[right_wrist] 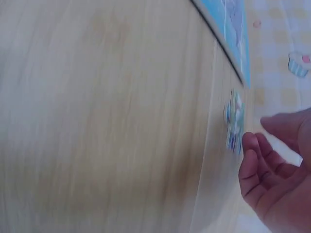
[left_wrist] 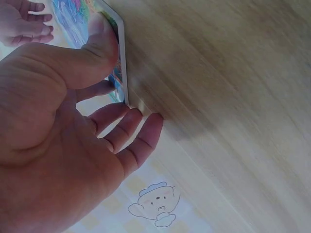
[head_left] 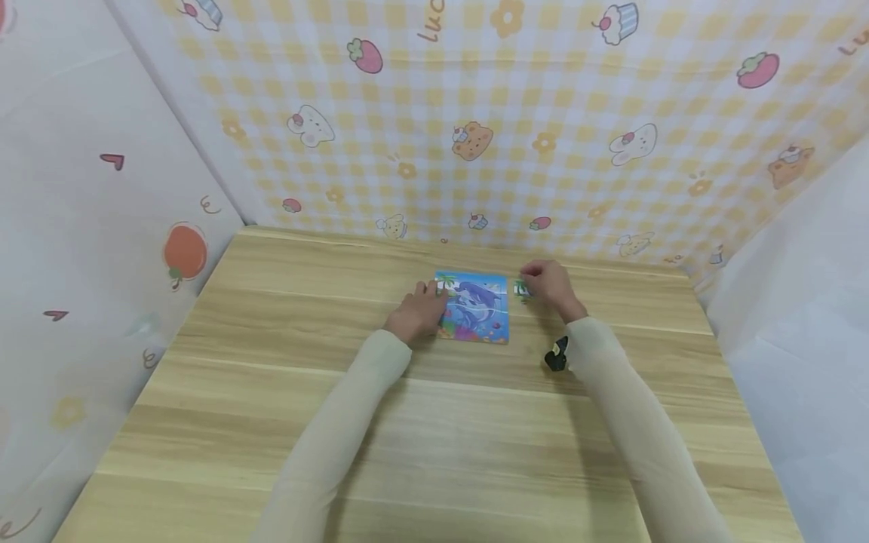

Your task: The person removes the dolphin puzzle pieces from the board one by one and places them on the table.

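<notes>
A square jigsaw puzzle [head_left: 478,305] with a leaping dolphin on blue lies on the wooden table. At its left side is my left hand [head_left: 421,308]. In the left wrist view the thumb [left_wrist: 104,41] rests on the picture near the edge, while the relaxed fingers [left_wrist: 141,141] reach around the corner. Just right of the puzzle lies a small loose puzzle piece [right_wrist: 236,121] with a green palm on it. My right hand [head_left: 548,285] hovers right beside this piece, fingers loosely bent, thumb apart from them, nothing between them.
A small black object [head_left: 557,354] shows by the right sleeve [head_left: 597,354]. Behind the table [head_left: 434,422] hangs a yellow checked cloth [head_left: 434,98] with cartoon prints. White cloth walls stand at the left and right sides.
</notes>
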